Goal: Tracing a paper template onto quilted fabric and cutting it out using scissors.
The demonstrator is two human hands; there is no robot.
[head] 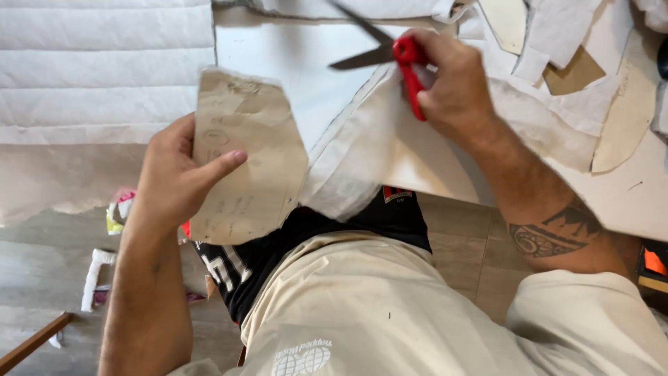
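My left hand (174, 177) holds a tan cardboard pattern piece (247, 157), thumb across its face, just off the table's near edge. My right hand (456, 87) grips red-handled scissors (407, 59); their dark blades are spread and point left over a white sheet (285, 63). A cut flap of white fabric (362, 160) hangs off the table edge between my two hands, beneath the scissors.
A quilted white fabric panel (104, 63) lies at the left. Cut white and tan scraps (570, 49) pile up at the upper right on the white table (626, 202). Below are my lap, a wooden floor (42, 264) and small litter (97, 275).
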